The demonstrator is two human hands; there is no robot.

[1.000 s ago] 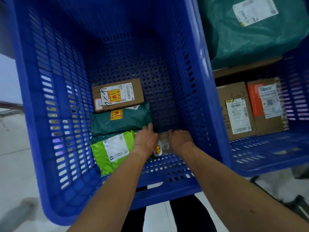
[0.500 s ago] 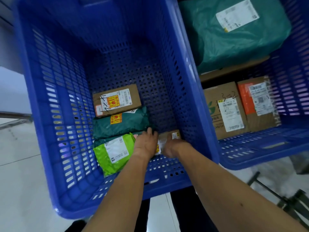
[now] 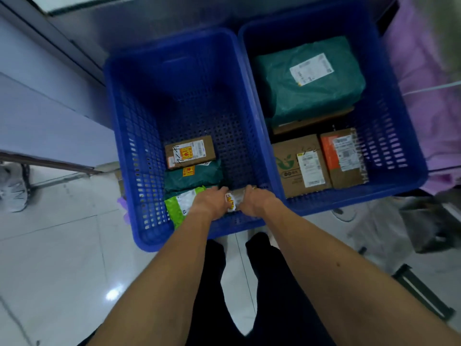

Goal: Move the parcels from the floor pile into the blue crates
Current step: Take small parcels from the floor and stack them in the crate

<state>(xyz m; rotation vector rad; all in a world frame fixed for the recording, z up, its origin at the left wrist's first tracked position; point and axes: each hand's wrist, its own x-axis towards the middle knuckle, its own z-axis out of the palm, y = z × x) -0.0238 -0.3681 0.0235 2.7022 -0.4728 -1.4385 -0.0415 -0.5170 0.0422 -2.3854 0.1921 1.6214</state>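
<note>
Two blue crates stand side by side; the left crate [image 3: 129, 136] holds a small brown box [image 3: 190, 152], a dark green bag [image 3: 194, 176] and a light green bag [image 3: 178, 208] along its left side. My left hand [image 3: 210, 202] and my right hand [image 3: 254, 199] both grip a small brown parcel [image 3: 234, 199] with a yellow sticker, low at the crate's near wall. The parcel is mostly hidden between the hands. The right crate [image 3: 404, 151] holds a big green bag [image 3: 311, 78] and two brown boxes, one [image 3: 300, 166] beside the other [image 3: 343, 156].
White tiled floor [image 3: 62, 245] lies to the left and under me. A grey wall panel [image 3: 45, 101] runs along the left. A shoe [image 3: 13, 188] shows at the far left edge. Purple cloth [image 3: 429, 83] hangs right of the crates. Dark objects [image 3: 424, 226] sit on the floor at right.
The view has pulled back and up, so both crates show whole. My hands stay on the small parcel at the near wall of the left crate.
</note>
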